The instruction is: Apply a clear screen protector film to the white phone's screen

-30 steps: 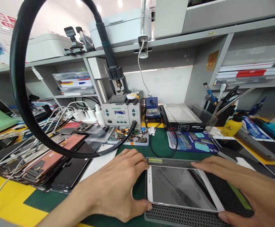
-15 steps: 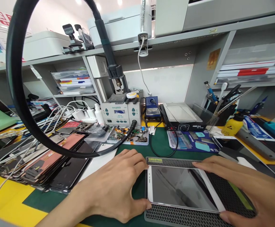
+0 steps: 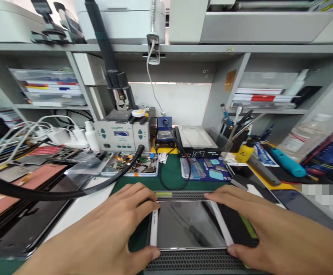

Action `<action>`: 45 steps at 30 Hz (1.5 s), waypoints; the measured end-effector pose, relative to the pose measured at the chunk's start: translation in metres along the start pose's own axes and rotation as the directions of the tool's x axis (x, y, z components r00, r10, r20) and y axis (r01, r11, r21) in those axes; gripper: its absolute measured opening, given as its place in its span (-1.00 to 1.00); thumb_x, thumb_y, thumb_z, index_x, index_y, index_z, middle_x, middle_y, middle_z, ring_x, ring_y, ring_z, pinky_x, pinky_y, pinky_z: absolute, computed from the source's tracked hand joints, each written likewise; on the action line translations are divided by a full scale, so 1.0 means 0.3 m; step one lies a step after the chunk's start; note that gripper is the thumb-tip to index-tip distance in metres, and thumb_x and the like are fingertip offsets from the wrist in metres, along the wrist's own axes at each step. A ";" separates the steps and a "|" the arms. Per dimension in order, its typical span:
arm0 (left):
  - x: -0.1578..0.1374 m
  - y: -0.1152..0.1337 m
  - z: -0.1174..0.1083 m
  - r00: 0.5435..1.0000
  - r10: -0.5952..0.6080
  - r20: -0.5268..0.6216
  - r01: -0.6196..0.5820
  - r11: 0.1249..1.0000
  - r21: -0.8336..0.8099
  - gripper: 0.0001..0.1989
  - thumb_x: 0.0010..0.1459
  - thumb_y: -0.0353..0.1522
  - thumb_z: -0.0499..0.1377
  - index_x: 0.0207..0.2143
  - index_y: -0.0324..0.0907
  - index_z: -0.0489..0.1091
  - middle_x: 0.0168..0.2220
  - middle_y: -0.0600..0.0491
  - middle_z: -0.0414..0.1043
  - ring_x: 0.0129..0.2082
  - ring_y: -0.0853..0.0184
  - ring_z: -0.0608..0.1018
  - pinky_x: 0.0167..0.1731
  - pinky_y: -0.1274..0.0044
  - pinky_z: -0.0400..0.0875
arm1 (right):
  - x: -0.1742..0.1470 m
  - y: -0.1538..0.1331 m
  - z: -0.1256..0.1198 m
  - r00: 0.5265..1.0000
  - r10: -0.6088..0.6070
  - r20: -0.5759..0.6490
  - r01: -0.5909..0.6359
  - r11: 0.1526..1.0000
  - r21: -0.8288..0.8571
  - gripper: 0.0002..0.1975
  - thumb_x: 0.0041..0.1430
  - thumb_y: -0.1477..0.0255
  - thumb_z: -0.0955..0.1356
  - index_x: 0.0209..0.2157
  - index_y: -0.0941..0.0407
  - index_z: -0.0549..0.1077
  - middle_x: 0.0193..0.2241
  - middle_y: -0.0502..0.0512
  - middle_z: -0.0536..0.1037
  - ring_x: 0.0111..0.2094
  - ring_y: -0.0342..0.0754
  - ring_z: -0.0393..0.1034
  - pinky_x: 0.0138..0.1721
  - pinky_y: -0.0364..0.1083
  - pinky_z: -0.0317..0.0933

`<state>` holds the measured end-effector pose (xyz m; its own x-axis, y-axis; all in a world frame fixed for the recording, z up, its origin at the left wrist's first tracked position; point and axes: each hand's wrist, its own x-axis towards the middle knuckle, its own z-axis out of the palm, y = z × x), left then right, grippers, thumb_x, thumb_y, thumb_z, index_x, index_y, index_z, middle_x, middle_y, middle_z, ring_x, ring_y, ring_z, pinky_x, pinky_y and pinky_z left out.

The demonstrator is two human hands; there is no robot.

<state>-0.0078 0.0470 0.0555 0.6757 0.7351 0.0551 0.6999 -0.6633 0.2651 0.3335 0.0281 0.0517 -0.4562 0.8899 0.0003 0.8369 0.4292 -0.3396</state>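
A white-framed smartphone [image 3: 189, 225] lies screen up on a black honeycomb-patterned pad [image 3: 195, 259], its dark glass reflecting things above it. My left hand [image 3: 123, 225] grips the phone's left end, fingers at the far corner and thumb at the near one. At the opposite end my right hand [image 3: 241, 219] holds the phone in the same way, the thumb at the near right corner and the fingers along the far edge. The palms stay off the glass. Part of the pad's right side is hidden beneath my right hand.
Behind the pad are a tray of small parts [image 3: 130, 165], a grey hot-air station [image 3: 122, 133] and a flat heating plate [image 3: 197, 139]. A thick black hose [image 3: 69, 193] curves across the left. Stacked phone screens [image 3: 43, 210] lie at left, a yellow bottle [image 3: 244, 152] at right.
The view has swung to the right, so the bench and hands appear further left. Both hands keep their hold at the phone's ends, and the phone still lies on the pad.
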 end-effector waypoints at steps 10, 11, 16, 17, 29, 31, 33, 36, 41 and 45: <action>0.012 -0.027 0.042 0.999 0.013 -0.053 -0.008 0.995 0.102 -0.48 0.11 -0.17 0.32 0.15 0.17 0.40 0.18 0.13 0.42 0.14 0.11 0.48 0.11 0.35 0.44 | 0.006 -0.044 -0.041 0.988 0.049 0.146 -0.060 0.996 0.069 -0.20 0.05 0.28 0.45 0.33 -0.09 0.23 0.26 0.07 0.34 0.17 0.14 0.36 0.13 -0.02 0.32; 0.009 -0.032 0.048 0.998 0.015 -0.062 -0.008 0.993 0.116 -0.46 0.11 -0.16 0.32 0.16 0.17 0.39 0.20 0.14 0.41 0.16 0.11 0.47 0.12 0.35 0.43 | 0.006 -0.044 -0.041 0.988 0.049 0.147 -0.060 0.996 0.073 -0.21 0.05 0.27 0.46 0.33 -0.09 0.23 0.26 0.07 0.34 0.16 0.14 0.37 0.12 -0.03 0.32; 0.001 -0.051 0.065 0.998 0.012 -0.065 -0.003 0.991 0.132 -0.43 0.11 -0.11 0.32 0.19 0.17 0.38 0.25 0.13 0.37 0.20 0.06 0.45 0.14 0.31 0.43 | 0.011 -0.046 -0.045 0.988 0.054 0.142 -0.068 0.993 0.094 -0.21 0.04 0.28 0.46 0.32 -0.09 0.25 0.25 0.08 0.35 0.15 0.14 0.38 0.10 -0.04 0.33; 0.000 -0.050 0.065 0.998 0.013 -0.063 -0.005 0.992 0.125 -0.42 0.11 -0.12 0.32 0.19 0.17 0.37 0.25 0.12 0.37 0.19 0.05 0.45 0.14 0.30 0.43 | 0.012 -0.047 -0.047 0.988 0.053 0.143 -0.068 0.993 0.099 -0.21 0.04 0.28 0.46 0.33 -0.09 0.25 0.25 0.08 0.35 0.15 0.15 0.38 0.10 -0.03 0.33; -0.003 -0.047 0.064 0.998 -0.011 -0.055 0.015 0.997 0.081 -0.42 0.11 -0.14 0.33 0.20 0.19 0.37 0.26 0.13 0.35 0.20 0.04 0.44 0.14 0.27 0.43 | 0.010 -0.045 -0.046 0.987 0.070 0.146 -0.083 0.993 0.085 -0.21 0.05 0.26 0.46 0.32 -0.09 0.26 0.27 0.06 0.34 0.18 0.16 0.36 0.13 -0.02 0.32; -0.004 -0.046 0.063 0.999 -0.018 -0.045 0.022 0.996 0.086 -0.44 0.12 -0.11 0.31 0.19 0.20 0.37 0.27 0.14 0.34 0.21 0.03 0.43 0.15 0.24 0.42 | 0.010 -0.044 -0.046 0.987 0.067 0.145 -0.080 0.993 0.081 -0.22 0.06 0.25 0.46 0.33 -0.10 0.25 0.27 0.06 0.34 0.18 0.15 0.36 0.12 -0.02 0.32; -0.008 -0.047 0.062 0.999 -0.021 -0.040 0.025 0.996 0.088 -0.44 0.13 -0.09 0.30 0.19 0.21 0.36 0.27 0.14 0.33 0.21 0.03 0.43 0.16 0.23 0.42 | 0.010 -0.044 -0.045 0.988 0.067 0.139 -0.078 0.994 0.080 -0.21 0.05 0.25 0.46 0.33 -0.11 0.25 0.26 0.06 0.34 0.17 0.15 0.36 0.13 -0.02 0.32; -0.011 -0.050 0.064 0.999 -0.028 -0.032 0.031 0.995 0.095 -0.44 0.14 -0.10 0.29 0.20 0.23 0.35 0.27 0.15 0.33 0.21 0.04 0.43 0.16 0.23 0.42 | 0.011 -0.045 -0.046 0.988 0.073 0.137 -0.085 0.993 0.082 -0.22 0.05 0.27 0.47 0.32 -0.10 0.26 0.26 0.08 0.35 0.16 0.16 0.37 0.12 -0.02 0.32; -0.002 -0.050 0.065 0.999 -0.004 -0.046 0.009 0.995 0.102 -0.44 0.12 -0.10 0.30 0.18 0.18 0.37 0.25 0.11 0.36 0.20 0.01 0.44 0.14 0.23 0.43 | 0.012 -0.046 -0.047 0.989 0.069 0.131 -0.082 0.992 0.094 -0.22 0.03 0.27 0.47 0.31 -0.08 0.29 0.26 0.11 0.36 0.16 0.19 0.37 0.10 -0.02 0.34; -0.002 -0.038 0.052 0.999 0.008 -0.053 -0.004 0.997 0.074 -0.48 0.12 -0.13 0.31 0.15 0.20 0.40 0.22 0.13 0.39 0.16 0.03 0.46 0.11 0.25 0.43 | 0.009 -0.046 -0.044 0.990 0.066 0.126 -0.077 0.994 0.084 -0.23 0.04 0.28 0.47 0.31 -0.10 0.28 0.26 0.08 0.36 0.17 0.18 0.38 0.11 -0.02 0.34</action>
<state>-0.0127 0.0521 0.0375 0.6681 0.7361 0.1086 0.7122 -0.6749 0.1933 0.3247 0.0267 0.0688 -0.4347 0.8896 -0.1403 0.8411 0.3454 -0.4163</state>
